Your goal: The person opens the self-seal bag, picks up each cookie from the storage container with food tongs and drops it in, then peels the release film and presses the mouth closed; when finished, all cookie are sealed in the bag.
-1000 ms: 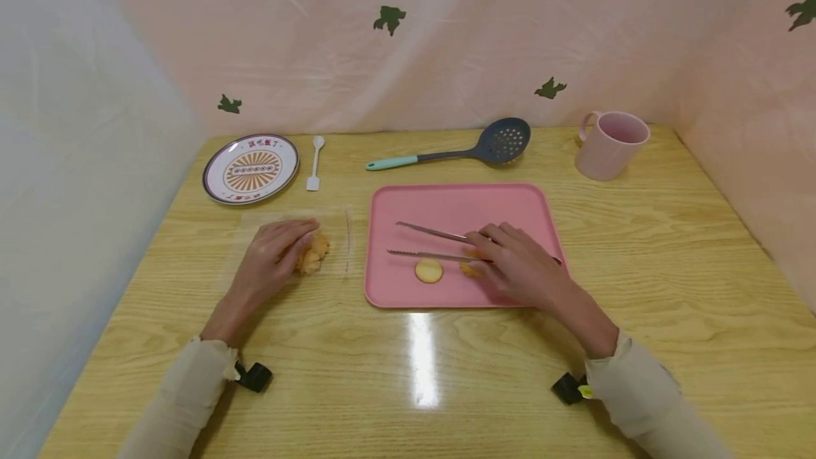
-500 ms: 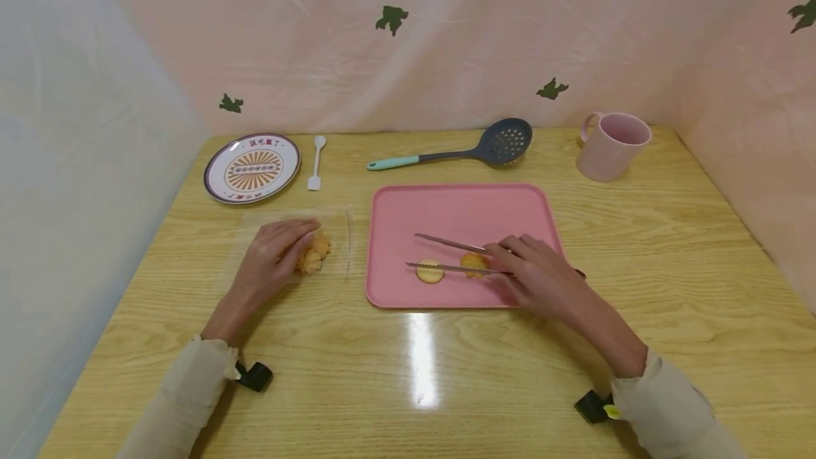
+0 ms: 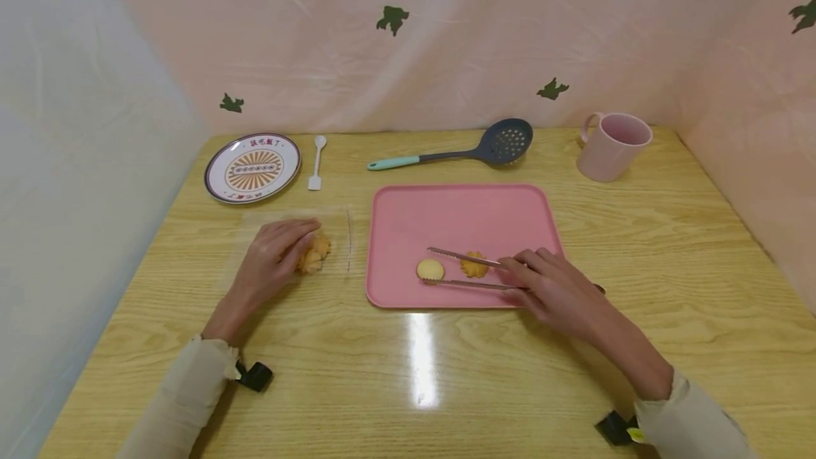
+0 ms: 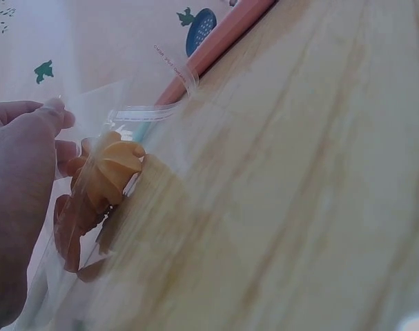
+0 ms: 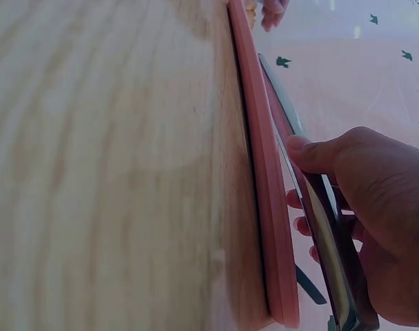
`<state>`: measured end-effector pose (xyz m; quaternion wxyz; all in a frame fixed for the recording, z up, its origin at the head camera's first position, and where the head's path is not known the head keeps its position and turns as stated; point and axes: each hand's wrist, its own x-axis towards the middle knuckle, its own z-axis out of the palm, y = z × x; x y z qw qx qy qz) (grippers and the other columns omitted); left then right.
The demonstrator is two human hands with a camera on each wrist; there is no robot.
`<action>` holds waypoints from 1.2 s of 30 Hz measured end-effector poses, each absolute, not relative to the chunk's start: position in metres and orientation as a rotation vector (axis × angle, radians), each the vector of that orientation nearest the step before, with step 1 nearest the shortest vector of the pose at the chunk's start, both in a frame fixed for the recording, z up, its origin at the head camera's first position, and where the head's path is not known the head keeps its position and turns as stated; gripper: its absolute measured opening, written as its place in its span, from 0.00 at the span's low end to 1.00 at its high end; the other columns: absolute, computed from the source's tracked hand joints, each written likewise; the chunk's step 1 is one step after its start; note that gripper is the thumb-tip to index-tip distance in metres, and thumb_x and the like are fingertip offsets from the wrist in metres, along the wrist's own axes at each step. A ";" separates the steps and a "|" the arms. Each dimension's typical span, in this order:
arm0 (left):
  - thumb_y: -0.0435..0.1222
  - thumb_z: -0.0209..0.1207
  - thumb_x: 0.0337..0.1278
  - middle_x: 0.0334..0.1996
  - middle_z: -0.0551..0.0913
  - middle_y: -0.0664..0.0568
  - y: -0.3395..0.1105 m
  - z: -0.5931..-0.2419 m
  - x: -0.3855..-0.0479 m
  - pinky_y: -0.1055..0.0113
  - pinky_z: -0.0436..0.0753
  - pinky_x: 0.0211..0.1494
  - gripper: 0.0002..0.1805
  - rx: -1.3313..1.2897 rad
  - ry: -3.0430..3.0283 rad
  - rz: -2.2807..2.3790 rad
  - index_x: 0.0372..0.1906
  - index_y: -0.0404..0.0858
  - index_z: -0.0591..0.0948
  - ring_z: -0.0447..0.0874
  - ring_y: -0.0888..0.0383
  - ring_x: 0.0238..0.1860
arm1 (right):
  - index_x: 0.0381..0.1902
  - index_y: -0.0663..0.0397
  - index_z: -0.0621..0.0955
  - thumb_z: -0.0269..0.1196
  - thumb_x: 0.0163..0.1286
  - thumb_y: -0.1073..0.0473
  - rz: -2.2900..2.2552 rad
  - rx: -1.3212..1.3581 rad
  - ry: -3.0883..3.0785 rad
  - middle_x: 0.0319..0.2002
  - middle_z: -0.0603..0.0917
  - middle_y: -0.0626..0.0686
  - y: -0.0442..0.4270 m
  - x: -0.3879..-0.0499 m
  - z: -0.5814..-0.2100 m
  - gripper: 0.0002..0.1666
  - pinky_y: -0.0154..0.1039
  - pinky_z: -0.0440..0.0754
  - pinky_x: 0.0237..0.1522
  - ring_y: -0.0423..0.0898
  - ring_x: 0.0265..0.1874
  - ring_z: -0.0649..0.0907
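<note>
My right hand [image 3: 554,289] grips metal tongs [image 3: 468,283] over the front part of the pink tray [image 3: 459,214]. The tong arms stand apart, one on each side of a flower-shaped cookie [image 3: 474,265]. Near the toothed tips lies a plain round cookie [image 3: 430,270] on the tray. On the left, my left hand [image 3: 270,257] pinches a clear plastic bag [image 4: 137,114] between thumb and fingers. Inside the bag are ridged golden cookies [image 4: 109,169], partly covered by the hand in the head view. The tray hides part of the right wrist view.
A white patterned plate [image 3: 253,168] and a small white spoon [image 3: 316,165] lie at the back left. Behind the tray is a slotted skimmer [image 3: 503,142] with a mint handle. A pink mug [image 3: 612,147] stands at the back right of the wooden table [image 3: 357,374].
My right hand has drawn the tongs right and toward me, so their tips came from left of the round cookie to beside it. My left hand has stayed in place.
</note>
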<state>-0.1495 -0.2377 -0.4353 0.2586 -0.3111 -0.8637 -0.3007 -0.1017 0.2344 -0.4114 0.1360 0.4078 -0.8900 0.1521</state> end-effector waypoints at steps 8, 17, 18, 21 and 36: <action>0.19 0.65 0.59 0.53 0.87 0.40 -0.238 -0.435 -0.149 0.44 0.75 0.62 0.19 -0.862 -2.321 -0.819 0.55 0.29 0.86 0.84 0.39 0.55 | 0.61 0.62 0.81 0.51 0.84 0.44 0.437 1.181 -2.566 0.46 0.82 0.56 0.238 -0.097 -0.410 0.28 0.50 0.81 0.39 0.51 0.40 0.80; 0.19 0.65 0.58 0.53 0.87 0.40 -0.238 -0.435 -0.149 0.43 0.75 0.62 0.19 -0.856 -2.325 -0.817 0.55 0.29 0.86 0.84 0.39 0.55 | 0.60 0.61 0.82 0.42 0.85 0.39 0.391 1.194 -2.559 0.45 0.83 0.54 0.237 -0.098 -0.406 0.35 0.49 0.80 0.37 0.50 0.40 0.79; 0.18 0.65 0.58 0.53 0.87 0.40 -0.237 -0.435 -0.149 0.43 0.75 0.62 0.19 -0.856 -2.325 -0.816 0.55 0.29 0.86 0.84 0.39 0.55 | 0.60 0.61 0.82 0.42 0.85 0.39 0.384 1.198 -2.559 0.44 0.83 0.54 0.237 -0.099 -0.405 0.35 0.48 0.80 0.37 0.50 0.39 0.79; 0.19 0.65 0.58 0.53 0.87 0.40 -0.238 -0.435 -0.149 0.43 0.75 0.62 0.19 -0.856 -2.327 -0.816 0.55 0.29 0.86 0.84 0.39 0.55 | 0.59 0.60 0.83 0.48 0.84 0.40 0.373 1.214 -2.567 0.43 0.83 0.53 0.237 -0.100 -0.402 0.31 0.47 0.79 0.37 0.49 0.39 0.79; 0.19 0.65 0.59 0.53 0.87 0.39 -0.237 -0.434 -0.148 0.43 0.75 0.62 0.19 -0.856 -2.333 -0.814 0.55 0.29 0.86 0.84 0.39 0.55 | 0.58 0.56 0.84 0.71 0.70 0.57 0.390 1.270 -2.603 0.41 0.82 0.50 0.234 -0.104 -0.390 0.21 0.44 0.79 0.35 0.46 0.37 0.78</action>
